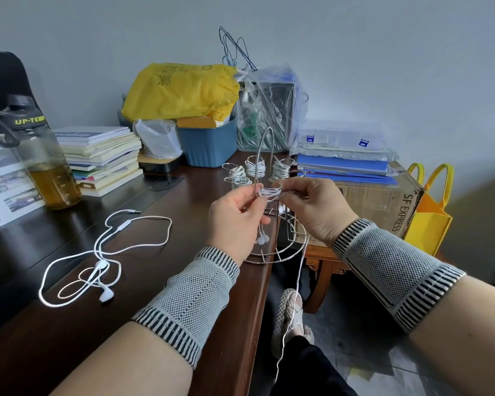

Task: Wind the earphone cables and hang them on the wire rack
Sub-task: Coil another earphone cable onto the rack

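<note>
Pinching a thin white earphone cable (pixel 270 192) at the wire rack (pixel 265 178), my left hand (pixel 235 215) and right hand (pixel 315 207) curl fingers round it; its loose end dangles near.

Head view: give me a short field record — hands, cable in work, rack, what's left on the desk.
left hand: holds the wire rack's upright, earbuds hang below it
right hand: pinches the white cable at the front hook
cable in work: a few turns on the hook, long tail hangs past the desk edge
wire rack: at the desk edge; four wound bundles on the rear hooks
loose earphones: unwound on the dark desk
also there: water bottle, book stack
</note>
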The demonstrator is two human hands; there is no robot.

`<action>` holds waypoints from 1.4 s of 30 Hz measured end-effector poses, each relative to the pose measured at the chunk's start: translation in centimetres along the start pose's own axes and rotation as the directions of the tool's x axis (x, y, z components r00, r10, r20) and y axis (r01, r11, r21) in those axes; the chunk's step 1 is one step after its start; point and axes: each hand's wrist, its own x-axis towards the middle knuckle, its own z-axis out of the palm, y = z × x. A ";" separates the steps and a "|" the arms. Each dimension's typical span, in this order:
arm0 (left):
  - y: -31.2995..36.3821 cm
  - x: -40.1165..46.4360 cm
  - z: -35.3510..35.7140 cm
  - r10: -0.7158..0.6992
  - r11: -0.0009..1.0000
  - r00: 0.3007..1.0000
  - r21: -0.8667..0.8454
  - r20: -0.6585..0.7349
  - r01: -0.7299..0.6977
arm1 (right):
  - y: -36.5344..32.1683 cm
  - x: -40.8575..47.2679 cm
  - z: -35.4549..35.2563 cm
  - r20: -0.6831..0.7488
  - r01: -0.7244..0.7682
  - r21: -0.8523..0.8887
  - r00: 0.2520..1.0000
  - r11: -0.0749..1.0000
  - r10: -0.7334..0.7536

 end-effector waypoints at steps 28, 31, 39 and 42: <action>-1.2 0.2 0.0 -0.040 0.998 0.999 0.057 -0.011 0.041 | -0.2 -0.7 0.0 0.009 -0.019 -0.027 1.000 0.999 0.019; -1.2 0.1 -0.1 -0.044 0.998 0.999 0.051 -0.011 0.044 | -0.3 -0.8 0.0 0.005 -0.016 -0.027 1.000 1.000 0.016; -1.0 0.0 -0.2 -0.056 0.998 0.998 0.030 -0.014 0.056 | -0.2 -1.3 -0.9 0.043 -0.034 -0.068 0.998 0.997 0.037; -0.9 0.0 -0.2 -0.056 0.998 0.998 0.020 -0.022 0.056 | -0.6 -1.5 -1.9 0.058 -0.048 -0.078 0.997 0.996 0.052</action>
